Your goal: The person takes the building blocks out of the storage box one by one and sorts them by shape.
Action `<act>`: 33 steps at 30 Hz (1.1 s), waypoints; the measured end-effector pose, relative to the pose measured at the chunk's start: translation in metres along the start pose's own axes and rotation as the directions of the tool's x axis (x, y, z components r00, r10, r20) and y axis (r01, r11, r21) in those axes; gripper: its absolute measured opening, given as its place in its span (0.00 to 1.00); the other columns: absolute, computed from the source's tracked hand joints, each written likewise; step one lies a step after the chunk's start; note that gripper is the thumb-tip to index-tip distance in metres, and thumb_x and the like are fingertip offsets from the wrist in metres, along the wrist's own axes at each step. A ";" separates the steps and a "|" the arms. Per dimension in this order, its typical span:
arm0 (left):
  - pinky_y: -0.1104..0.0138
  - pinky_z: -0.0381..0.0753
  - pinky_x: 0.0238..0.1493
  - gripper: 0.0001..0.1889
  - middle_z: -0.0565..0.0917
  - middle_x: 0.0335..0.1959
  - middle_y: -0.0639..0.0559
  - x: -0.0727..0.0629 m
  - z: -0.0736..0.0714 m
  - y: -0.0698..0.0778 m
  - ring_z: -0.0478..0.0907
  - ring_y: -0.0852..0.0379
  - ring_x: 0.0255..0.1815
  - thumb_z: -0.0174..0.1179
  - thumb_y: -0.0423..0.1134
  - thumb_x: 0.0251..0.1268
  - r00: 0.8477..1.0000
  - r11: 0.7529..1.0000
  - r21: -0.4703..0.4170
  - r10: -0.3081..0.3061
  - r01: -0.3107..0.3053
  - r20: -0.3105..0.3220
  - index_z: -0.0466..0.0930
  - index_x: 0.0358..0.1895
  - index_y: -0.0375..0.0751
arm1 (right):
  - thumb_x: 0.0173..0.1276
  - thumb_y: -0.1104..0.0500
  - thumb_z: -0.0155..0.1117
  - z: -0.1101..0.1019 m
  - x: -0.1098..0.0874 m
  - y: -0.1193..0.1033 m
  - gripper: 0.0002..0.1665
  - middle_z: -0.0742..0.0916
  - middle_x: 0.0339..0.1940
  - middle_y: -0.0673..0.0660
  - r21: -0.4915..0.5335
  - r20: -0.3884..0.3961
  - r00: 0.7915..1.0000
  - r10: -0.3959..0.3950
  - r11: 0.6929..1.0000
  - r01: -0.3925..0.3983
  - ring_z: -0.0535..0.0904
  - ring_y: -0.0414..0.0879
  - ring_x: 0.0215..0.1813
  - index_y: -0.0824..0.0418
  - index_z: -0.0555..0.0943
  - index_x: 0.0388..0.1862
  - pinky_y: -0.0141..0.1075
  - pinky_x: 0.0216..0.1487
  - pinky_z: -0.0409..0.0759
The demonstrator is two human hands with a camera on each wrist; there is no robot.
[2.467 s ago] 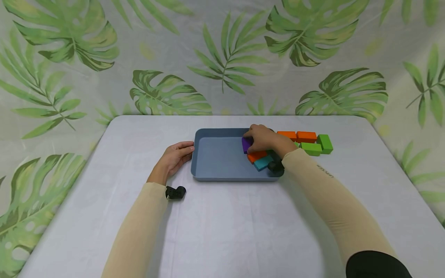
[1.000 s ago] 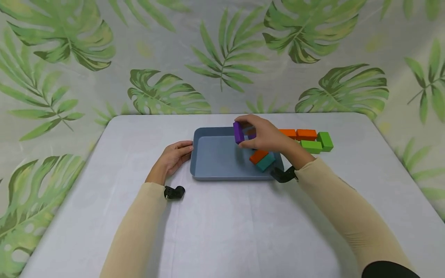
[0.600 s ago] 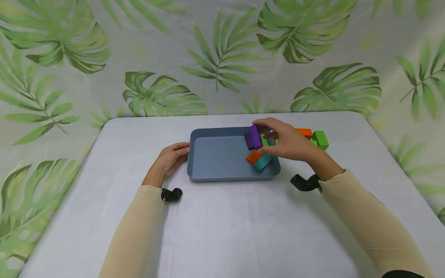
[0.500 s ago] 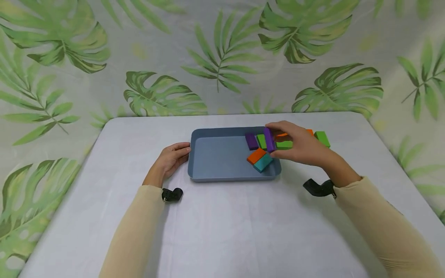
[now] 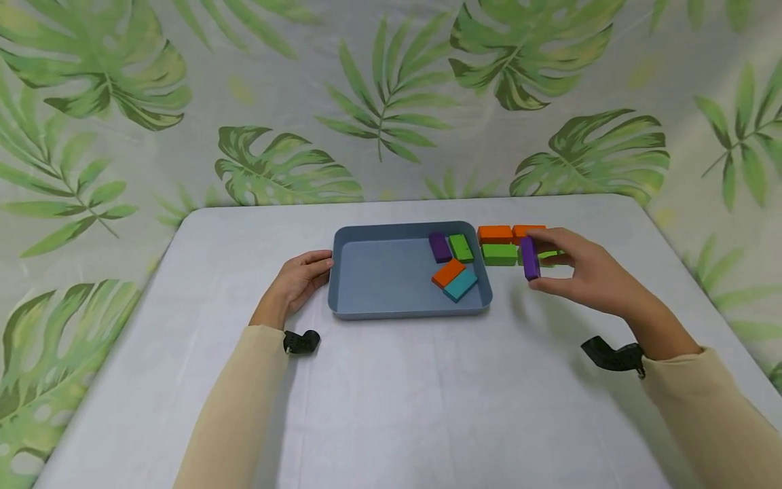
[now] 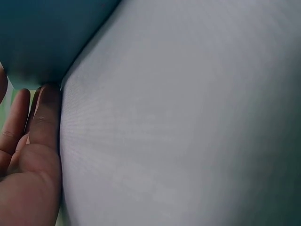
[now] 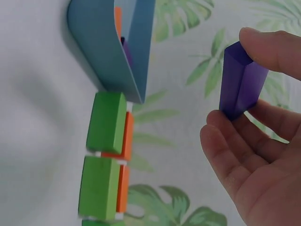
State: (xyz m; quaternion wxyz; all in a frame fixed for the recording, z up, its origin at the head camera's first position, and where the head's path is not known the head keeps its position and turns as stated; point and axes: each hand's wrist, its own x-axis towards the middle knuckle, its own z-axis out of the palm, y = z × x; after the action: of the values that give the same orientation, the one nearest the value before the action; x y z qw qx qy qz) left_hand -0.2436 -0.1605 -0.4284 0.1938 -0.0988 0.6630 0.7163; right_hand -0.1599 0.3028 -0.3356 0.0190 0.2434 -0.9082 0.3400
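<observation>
A purple block [image 5: 530, 259] is pinched between the thumb and fingers of my right hand [image 5: 586, 273], held up in front of the block rows right of the tray. In the right wrist view the same purple block [image 7: 242, 82] stands clear of the others. My left hand [image 5: 301, 282] rests with relaxed fingers against the left side of the blue-grey tray [image 5: 379, 314]; the left wrist view shows its fingertips at the tray wall [image 6: 47, 47]. Inside the tray's right part lie a purple block [image 5: 440, 247], a green block [image 5: 461, 248], an orange block [image 5: 449, 273] and a teal block [image 5: 461, 285].
Beside the tray's right edge, orange blocks [image 5: 495, 235] line up behind green blocks [image 5: 499, 255]; my right hand partly hides them. A white cloth [image 5: 391, 401] covers the table, and a leaf-print curtain [image 5: 391, 102] hangs behind.
My right hand has lifted a purple block out of the tray and carried it right, past the tray's edge. The left hand stays at the tray's left side.
</observation>
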 end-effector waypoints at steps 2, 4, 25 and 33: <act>0.72 0.76 0.64 0.26 0.68 0.72 0.43 0.000 -0.001 0.000 0.74 0.61 0.62 0.54 0.33 0.75 1.000 1.000 0.001 -0.004 0.004 -0.001 0.64 0.73 0.36 | 0.59 0.63 0.76 -0.001 -0.002 0.002 0.44 0.79 0.61 0.60 -0.009 -0.005 1.000 0.016 1.000 -0.016 0.73 0.27 0.55 0.61 0.68 0.73 0.09 0.53 0.71; 0.72 0.75 0.65 0.26 0.68 0.73 0.42 0.000 -0.001 0.000 0.73 0.61 0.63 0.54 0.33 0.75 1.000 1.000 0.003 -0.003 0.003 0.003 0.64 0.73 0.36 | 0.59 0.62 0.76 -0.001 -0.005 0.004 0.43 0.79 0.61 0.62 -0.028 -0.003 0.999 0.040 0.999 -0.040 0.76 0.37 0.56 0.63 0.68 0.72 0.07 0.52 0.69; 0.60 0.63 0.79 0.30 0.64 0.76 0.41 0.000 0.000 0.003 0.63 0.51 0.76 0.56 0.33 0.73 1.000 0.997 0.076 -0.011 0.011 0.009 0.61 0.75 0.37 | 0.61 0.58 0.75 0.002 -0.018 0.028 0.44 0.79 0.62 0.66 -0.028 0.008 0.985 0.175 0.984 -0.175 0.80 0.43 0.53 0.65 0.66 0.73 0.09 0.47 0.72; 0.60 0.66 0.77 0.29 0.66 0.75 0.40 0.000 0.002 0.006 0.66 0.50 0.74 0.56 0.32 0.73 1.000 0.994 0.106 -0.007 0.006 0.005 0.62 0.75 0.36 | 0.62 0.58 0.74 0.001 -0.020 0.031 0.44 0.79 0.61 0.67 -0.027 0.025 0.983 0.184 0.983 -0.183 0.78 0.63 0.56 0.67 0.66 0.73 0.08 0.47 0.70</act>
State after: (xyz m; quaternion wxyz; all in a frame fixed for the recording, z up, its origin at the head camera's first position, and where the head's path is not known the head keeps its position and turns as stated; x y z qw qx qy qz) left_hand -0.2463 -0.1592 -0.4229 0.2028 -0.0886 0.6992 0.6798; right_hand -0.1565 0.3305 -0.3595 -0.0220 0.1631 -0.9311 0.3255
